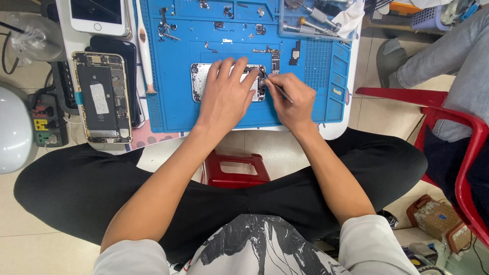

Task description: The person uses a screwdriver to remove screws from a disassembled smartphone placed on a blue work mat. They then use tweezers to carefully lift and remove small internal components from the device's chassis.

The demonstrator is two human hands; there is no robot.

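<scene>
An opened silver phone casing (199, 81) lies at the centre of a blue silicone repair mat (310, 109), pinned flat under the spread fingers of the left hand (226, 97). The right hand (293, 102) pinches slim metal tweezers (277, 89), tip at the casing's upper right corner. A second gutted gold-rimmed phone (102, 97) lies well to the left.

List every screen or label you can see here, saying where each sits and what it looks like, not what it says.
White phone: top left, face up, dark rectangular screen, round button.
Opened phone: left of the blue mat, black battery with a white label strip.
Power strip: far left, dark, yellow label.
</scene>
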